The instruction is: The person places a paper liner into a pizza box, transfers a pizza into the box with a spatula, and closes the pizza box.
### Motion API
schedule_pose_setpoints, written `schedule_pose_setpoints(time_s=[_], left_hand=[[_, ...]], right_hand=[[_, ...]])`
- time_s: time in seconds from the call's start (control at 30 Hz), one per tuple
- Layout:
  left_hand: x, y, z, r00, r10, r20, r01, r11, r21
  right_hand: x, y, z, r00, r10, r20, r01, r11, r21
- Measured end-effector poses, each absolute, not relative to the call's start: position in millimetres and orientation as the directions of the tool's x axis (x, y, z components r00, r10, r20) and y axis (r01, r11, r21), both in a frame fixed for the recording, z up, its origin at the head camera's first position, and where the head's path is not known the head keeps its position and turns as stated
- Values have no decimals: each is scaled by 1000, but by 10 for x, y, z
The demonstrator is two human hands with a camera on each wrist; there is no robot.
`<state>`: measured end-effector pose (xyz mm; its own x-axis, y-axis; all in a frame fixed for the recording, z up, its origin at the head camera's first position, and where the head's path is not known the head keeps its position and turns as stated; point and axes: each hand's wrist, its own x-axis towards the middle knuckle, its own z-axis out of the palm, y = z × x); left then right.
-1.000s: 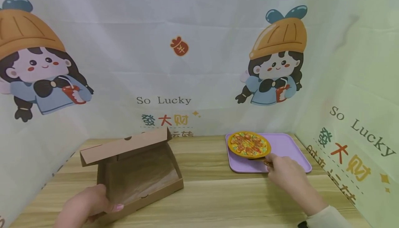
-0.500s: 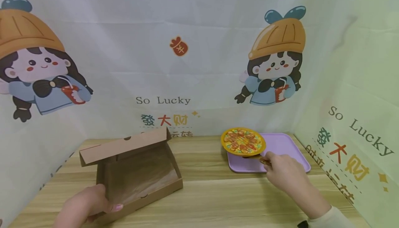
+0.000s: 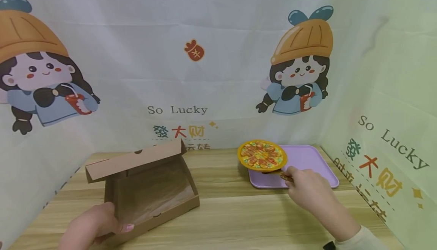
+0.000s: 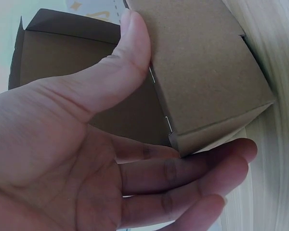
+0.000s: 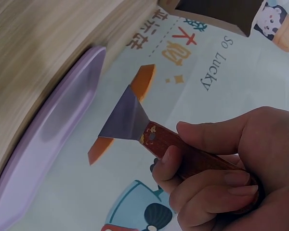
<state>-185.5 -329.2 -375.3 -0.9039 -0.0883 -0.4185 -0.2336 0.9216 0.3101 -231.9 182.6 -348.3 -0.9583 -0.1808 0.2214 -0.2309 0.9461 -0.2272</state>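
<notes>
Cardboard pizza box point(image 3: 170, 213) is on the wood-grain table point(image 3: 235, 219), left side, set at an angle; lid point(image 3: 136, 161) part raised & tilted over the back, so the brown floor & walls inside show. L hand point(image 3: 95, 221) grips it at the near-left corner: thumb on one side of the wall, fingers, only slightly bent, on the other.

R hand point(image 3: 308, 187) has fingers & thumb wrapped snug round the wooden handle point(image 5: 197, 160) of a scraper point(image 5: 124, 118). Toy pizza point(image 3: 262, 155), yellow rim, toppings up, sits on the metal blade, well apart from the box.

Lilac tray point(image 3: 308, 162) lies flat toward the rear R of the table, low rim all round. Pizza is held above its L end, overhanging that edge; R wrist view shows a gap btwn the two. Bkgd: printed cloth point(image 3: 222, 83) w/ cartoon figs & "So Lucky" text.
</notes>
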Motion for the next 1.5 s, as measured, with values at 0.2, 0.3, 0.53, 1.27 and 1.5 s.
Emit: schedule_pose_setpoints(time_s=[0.2,0.3,0.53,1.27,1.5], left_hand=[[-1841,-3283,-3730,-909,-83,-409,-219,929,299],[-1829,-3288,-3731,-912,-70,-403,-201,935,292],[-1834,-3283,-3751,-913,-66,-402,-207,924,320],[-1849,-3291,-3769,-922,-72,-381,-210,918,335],[-1847,-3295,-3757,-914,-79,-399,-215,926,309]], right_hand=[[-2273,1749,-3477,-957,-198,212,-247,938,-241],[-2256,1706,-3484,-953,-213,214,-263,935,-238],[-2197,1605,-3501,-940,-249,234,-301,929,-218],[-1961,1202,-3349,-873,-378,307,-450,868,-210],[-1924,1011,-3276,-807,-501,313,-569,803,-181]])
